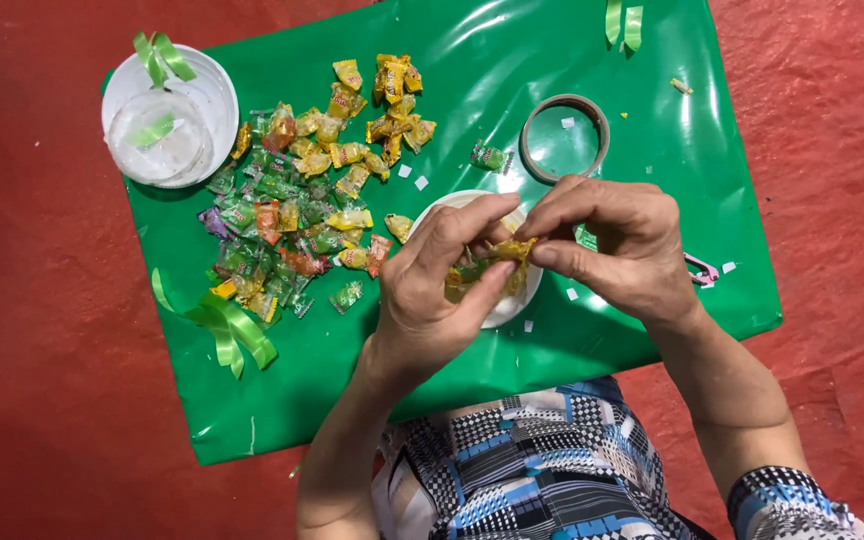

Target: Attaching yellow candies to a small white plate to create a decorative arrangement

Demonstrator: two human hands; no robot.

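Observation:
My left hand (442, 285) and my right hand (617, 245) meet over a white plate (512, 305) on a shiny green sheet (512, 90). Both pinch the same yellow wrapped candy (514, 248) between thumbs and fingers. More wrapped candies lie on the plate beneath my left fingers, partly hidden. A heap of yellow, green and orange wrapped candies (302, 200) is spread on the sheet to the left of the plate.
A stack of white plastic plates (167, 115) with a green ribbon piece sits at the sheet's far left corner. A tape roll (565, 137) lies beyond my hands. Green ribbon (227, 330) curls at the left edge; another piece (624, 25) lies at the top. Red floor surrounds the sheet.

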